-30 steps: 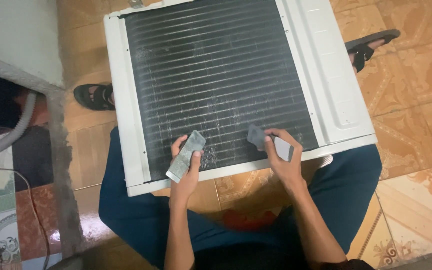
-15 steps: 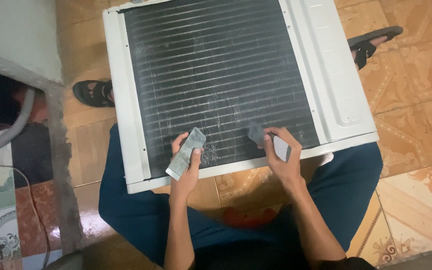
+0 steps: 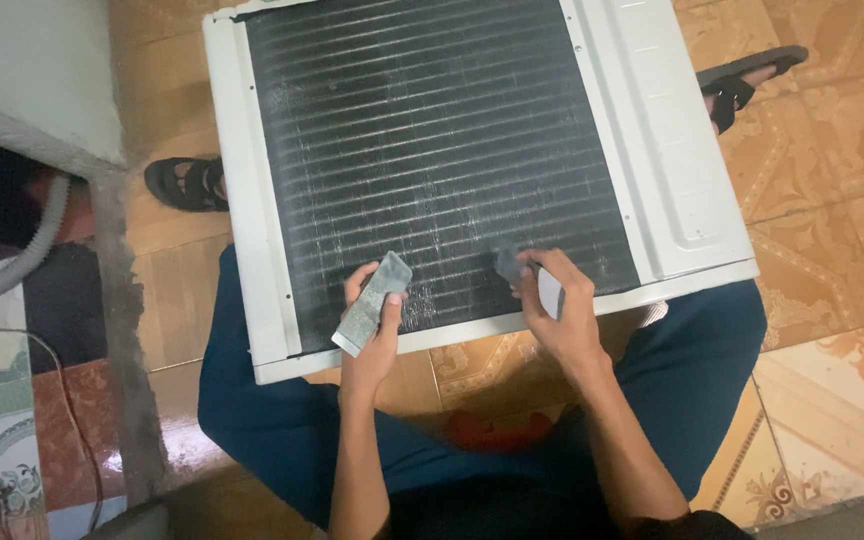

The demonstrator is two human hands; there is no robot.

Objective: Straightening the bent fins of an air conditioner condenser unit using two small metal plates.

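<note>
Grey and dusty, two flat pads are in my hands: my left hand (image 3: 372, 335) is clamped on one grey pad (image 3: 372, 303), and my right hand (image 3: 557, 310) grips the second pad (image 3: 509, 264), both at the near edge of the single white air-conditioner unit (image 3: 252, 250) leaning on my knees. Its far edge is cut off, and my fingers hide most of the second pad. Two sandals (image 3: 184, 184) flank it, with open tiled floor (image 3: 832, 200) on the right.
</note>
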